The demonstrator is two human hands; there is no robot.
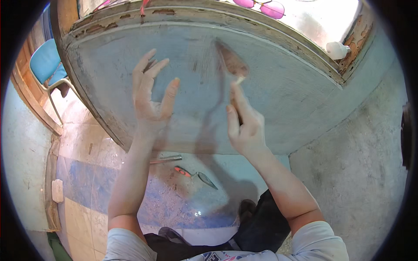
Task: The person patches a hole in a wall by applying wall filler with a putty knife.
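My right hand (247, 124) is wrapped round the handle of a pointing trowel (235, 64). The trowel's brownish, tapered blade points up and to the left, close to the grey-blue wall (187, 100); whether it touches the surface I cannot tell. To the left, my left hand (150, 89) is raised before the same wall with its fingers apart and holds nothing. A second trowel (203, 178), with an orange-and-black handle, lies on the dusty floor below. Behind it, by the foot of the wall, lies a metal bar (167, 159).
Above the wall runs a worn wooden window frame (355, 41); pink-tinted glasses (272, 8) and a white bulb (336, 50) rest on the ledge. A blue chair (45, 61) stands beyond the wall's left edge. A rough grey wall (348, 156) closes the right side.
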